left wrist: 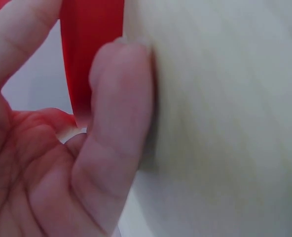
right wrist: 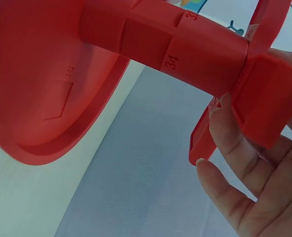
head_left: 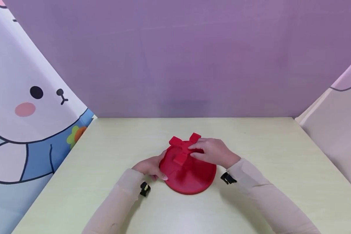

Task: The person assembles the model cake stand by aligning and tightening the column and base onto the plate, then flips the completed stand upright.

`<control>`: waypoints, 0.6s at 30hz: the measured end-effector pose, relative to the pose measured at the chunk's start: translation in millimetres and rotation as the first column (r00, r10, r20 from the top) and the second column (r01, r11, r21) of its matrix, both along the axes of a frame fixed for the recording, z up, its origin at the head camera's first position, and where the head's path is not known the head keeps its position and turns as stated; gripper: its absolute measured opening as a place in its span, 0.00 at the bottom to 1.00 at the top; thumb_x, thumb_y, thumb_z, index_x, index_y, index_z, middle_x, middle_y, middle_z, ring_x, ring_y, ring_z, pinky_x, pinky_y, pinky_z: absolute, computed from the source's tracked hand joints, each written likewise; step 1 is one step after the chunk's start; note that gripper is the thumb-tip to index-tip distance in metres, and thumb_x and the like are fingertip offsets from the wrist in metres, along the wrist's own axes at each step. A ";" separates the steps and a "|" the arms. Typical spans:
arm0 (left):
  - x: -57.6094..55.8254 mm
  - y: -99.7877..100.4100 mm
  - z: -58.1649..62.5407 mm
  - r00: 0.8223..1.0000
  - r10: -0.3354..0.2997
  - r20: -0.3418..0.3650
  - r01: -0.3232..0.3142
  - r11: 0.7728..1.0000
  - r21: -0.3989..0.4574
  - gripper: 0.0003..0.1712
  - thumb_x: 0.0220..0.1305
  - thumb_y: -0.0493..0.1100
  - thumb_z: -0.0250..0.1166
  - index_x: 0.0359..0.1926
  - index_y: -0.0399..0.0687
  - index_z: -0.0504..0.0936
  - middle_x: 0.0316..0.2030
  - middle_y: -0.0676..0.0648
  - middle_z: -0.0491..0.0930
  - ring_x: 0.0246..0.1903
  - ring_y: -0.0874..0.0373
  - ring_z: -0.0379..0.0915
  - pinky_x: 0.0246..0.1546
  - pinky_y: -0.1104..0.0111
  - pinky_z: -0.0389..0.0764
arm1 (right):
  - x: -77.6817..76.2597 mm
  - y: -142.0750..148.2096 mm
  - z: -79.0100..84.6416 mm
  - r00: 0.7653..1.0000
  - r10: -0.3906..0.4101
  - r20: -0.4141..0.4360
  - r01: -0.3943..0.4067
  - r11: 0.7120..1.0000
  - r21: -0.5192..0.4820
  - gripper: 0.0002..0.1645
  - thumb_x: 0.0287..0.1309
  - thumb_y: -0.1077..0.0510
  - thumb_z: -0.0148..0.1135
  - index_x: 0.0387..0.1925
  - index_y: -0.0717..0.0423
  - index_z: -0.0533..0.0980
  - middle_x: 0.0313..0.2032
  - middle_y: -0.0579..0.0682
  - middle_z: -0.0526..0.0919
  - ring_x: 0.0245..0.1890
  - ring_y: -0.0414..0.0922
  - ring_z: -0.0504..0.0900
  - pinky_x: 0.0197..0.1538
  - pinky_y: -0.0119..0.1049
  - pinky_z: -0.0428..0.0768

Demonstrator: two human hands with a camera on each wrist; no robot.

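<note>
A red plastic stand [head_left: 193, 182] rests on the table, with a round dish-like base, an upright column [right wrist: 151, 37] and a top of three flat arms. The column is stepped and marked with numbers, one reading 34. My left hand [head_left: 150, 165] holds the left side of the base, thumb and fingers spread along the rim [left wrist: 84, 54]. One finger lies low beside the tabletop in the left wrist view. My right hand [head_left: 212, 151] grips the top from the right, its fingers [right wrist: 230, 133] curled among the arms. The palm is partly hidden behind one arm [right wrist: 269, 101].
The pale wooden table [head_left: 111, 139] ends at a purple backdrop [head_left: 193, 65]. A cartoon-printed panel [head_left: 26, 97] borders it on the left, and a pale panel [head_left: 336, 126] on the right. Black wrist devices [head_left: 145, 188] are strapped over both beige sleeves [head_left: 263, 191].
</note>
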State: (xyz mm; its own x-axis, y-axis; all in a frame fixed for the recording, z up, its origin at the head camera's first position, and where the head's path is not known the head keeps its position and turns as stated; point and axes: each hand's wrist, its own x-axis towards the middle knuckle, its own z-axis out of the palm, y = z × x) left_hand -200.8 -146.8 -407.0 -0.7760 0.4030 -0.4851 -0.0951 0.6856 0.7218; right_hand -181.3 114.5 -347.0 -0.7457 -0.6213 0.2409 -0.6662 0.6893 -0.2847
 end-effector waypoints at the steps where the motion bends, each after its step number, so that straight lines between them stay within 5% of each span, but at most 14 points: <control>1: -0.1 -0.2 0.0 1.000 -0.003 -0.001 0.003 1.000 0.003 0.66 0.45 0.38 0.77 0.76 0.50 0.41 0.50 0.43 0.68 0.25 0.51 0.72 0.26 0.64 0.78 | 0.1 0.6 -0.1 1.000 0.003 0.000 -0.003 1.000 0.000 0.19 0.53 0.55 0.70 0.48 0.53 0.83 0.38 0.47 0.83 0.35 0.41 0.78 0.35 0.32 0.80; 11: 0.6 -0.4 0.6 1.000 -0.004 -0.013 0.003 1.000 -0.006 0.65 0.46 0.39 0.77 0.76 0.49 0.41 0.49 0.44 0.70 0.24 0.52 0.71 0.26 0.65 0.78 | -8.4 10.0 7.0 0.995 0.056 -0.082 -0.065 0.991 -0.119 0.18 0.53 0.66 0.68 0.47 0.56 0.83 0.41 0.51 0.82 0.41 0.46 0.80 0.40 0.37 0.82; 18: -0.4 1.9 1.1 1.000 -0.003 -0.015 0.003 1.000 -0.011 0.64 0.47 0.39 0.76 0.76 0.49 0.42 0.49 0.43 0.70 0.24 0.52 0.72 0.26 0.65 0.78 | -12.7 11.6 3.7 0.994 0.111 -0.014 -0.111 0.991 -0.075 0.23 0.51 0.69 0.68 0.52 0.57 0.80 0.50 0.60 0.78 0.51 0.55 0.76 0.45 0.43 0.82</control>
State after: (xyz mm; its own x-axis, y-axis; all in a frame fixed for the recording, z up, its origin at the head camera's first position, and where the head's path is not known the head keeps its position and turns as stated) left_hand -201.2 -144.9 -405.9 -0.7820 0.4000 -0.4780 -0.0824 0.6938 0.7155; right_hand -194.0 126.1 -343.4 -0.6705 -0.6797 0.2973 -0.7404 0.5876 -0.3263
